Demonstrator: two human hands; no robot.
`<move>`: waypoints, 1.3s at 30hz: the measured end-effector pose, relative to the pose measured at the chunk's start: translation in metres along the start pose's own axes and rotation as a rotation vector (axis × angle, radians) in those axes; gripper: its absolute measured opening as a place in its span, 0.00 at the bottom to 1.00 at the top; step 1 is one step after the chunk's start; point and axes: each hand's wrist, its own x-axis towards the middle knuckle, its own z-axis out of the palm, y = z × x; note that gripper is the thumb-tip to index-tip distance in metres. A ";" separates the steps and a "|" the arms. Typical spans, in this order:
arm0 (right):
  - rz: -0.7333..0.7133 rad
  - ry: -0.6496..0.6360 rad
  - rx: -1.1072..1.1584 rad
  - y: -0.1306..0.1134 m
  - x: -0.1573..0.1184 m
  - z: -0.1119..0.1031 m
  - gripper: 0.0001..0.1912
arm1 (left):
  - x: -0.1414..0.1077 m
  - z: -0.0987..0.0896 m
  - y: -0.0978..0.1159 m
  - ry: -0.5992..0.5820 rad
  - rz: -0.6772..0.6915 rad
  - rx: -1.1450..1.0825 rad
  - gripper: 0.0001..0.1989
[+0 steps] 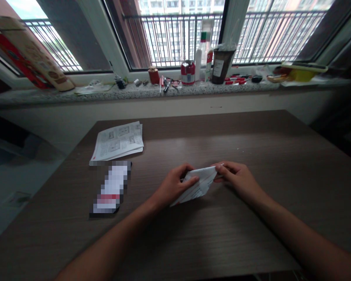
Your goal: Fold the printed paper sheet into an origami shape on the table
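A folded sheet of printed white paper [199, 182] is held just above the brown table between both hands. My left hand [179, 181] grips its left side, thumb on the near face and the other fingers behind it. At the paper's upper right corner, my right hand [234, 175] pinches the edge between thumb and fingertips. Part of the paper's back is hidden. To the left lies a phone [111, 187], its screen blurred out, and beyond it a small stack of printed sheets [118, 140].
The brown table [269, 234] reaches to the wall under the window. Along the granite sill [105, 93] stand a red can [188, 73], a clear bottle [204, 54], a dark cup [221, 64], a red-handled tool group [236, 80] and a yellow container [304, 74].
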 end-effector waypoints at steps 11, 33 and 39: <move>0.072 -0.028 0.107 0.009 0.005 -0.006 0.17 | 0.002 -0.002 -0.001 -0.014 0.013 0.012 0.12; 0.029 -0.129 -0.254 -0.009 0.002 0.002 0.14 | -0.001 0.006 0.001 -0.086 0.040 0.056 0.11; 0.036 -0.197 -0.259 -0.007 0.004 -0.003 0.16 | -0.002 0.003 0.002 -0.138 0.052 0.053 0.11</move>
